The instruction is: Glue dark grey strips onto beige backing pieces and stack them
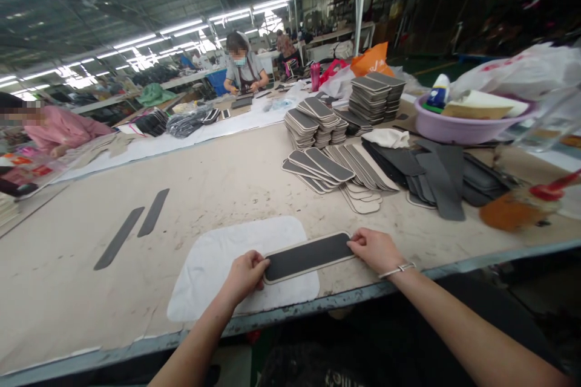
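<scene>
A long dark grey panel [308,257] with a pale border and rounded corners is stretched between my two hands. My left hand [247,275] pinches its left end, thumb on top. At the right end, my right hand [374,249] grips the upper corner between thumb and fingers; a bracelet sits on that wrist. Under the panel's left part lies a white cloth sheet [218,254] on the table. Farther left, two narrow dark strips [120,239] rest side by side on the tabletop.
Fanned panels [320,166] and taller stacks [374,97] stand beyond my right hand. Dark loose pieces [440,181], a purple basin [472,127] and an amber bottle with a red top [517,211] are at the right. Co-workers [245,69] sit across the table. Its front edge [363,296] runs below my hands.
</scene>
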`<state>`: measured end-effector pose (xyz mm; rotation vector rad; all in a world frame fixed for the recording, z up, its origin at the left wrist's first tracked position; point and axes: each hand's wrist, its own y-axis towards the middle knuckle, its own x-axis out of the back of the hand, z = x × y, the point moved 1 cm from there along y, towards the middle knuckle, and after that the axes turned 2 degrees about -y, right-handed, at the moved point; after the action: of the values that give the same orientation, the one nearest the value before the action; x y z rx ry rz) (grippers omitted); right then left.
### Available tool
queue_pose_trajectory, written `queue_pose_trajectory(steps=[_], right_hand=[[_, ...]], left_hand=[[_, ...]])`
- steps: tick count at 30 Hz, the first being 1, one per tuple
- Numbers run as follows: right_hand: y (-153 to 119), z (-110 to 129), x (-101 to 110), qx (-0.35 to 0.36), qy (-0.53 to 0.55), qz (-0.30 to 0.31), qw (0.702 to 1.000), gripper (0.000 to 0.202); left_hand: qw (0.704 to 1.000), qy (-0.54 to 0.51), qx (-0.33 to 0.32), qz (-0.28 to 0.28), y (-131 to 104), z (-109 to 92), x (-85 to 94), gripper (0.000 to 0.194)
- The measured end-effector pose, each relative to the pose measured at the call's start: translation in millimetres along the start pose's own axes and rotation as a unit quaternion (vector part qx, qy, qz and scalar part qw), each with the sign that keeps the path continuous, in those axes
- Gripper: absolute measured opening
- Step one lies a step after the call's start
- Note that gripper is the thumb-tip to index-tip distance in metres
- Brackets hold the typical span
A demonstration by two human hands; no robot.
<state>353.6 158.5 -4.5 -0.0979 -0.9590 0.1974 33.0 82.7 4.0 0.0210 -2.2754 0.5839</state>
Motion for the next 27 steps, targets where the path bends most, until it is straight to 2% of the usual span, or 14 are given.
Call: queue_pose_trajectory(steps=[4, 8, 16, 27], right_hand=[[-1, 2, 1, -0.004, 0.004, 0.008, 1.000, 0.010], [-1, 3, 1, -0.006, -0.004, 0.008, 1.000, 0.010], [0, -1, -3, 0.000, 0.007, -0.004, 1.000, 0.011], [2, -3, -6, -0.007, 0.031, -0.011, 0.999, 0.009]], left_hand=[[0.999, -0.036, -0.033, -0.006, -5, 4, 1.9, 0.026], [0.998, -0.023, -0.064, -0.012, -7, -1, 3.1, 0.024], [0.999, -0.018, -0.043, -0.002, -5, -6, 0.7, 0.017], [0.998, -0.036, -0.056, 0.016, 6, 11, -4.0, 0.022]])
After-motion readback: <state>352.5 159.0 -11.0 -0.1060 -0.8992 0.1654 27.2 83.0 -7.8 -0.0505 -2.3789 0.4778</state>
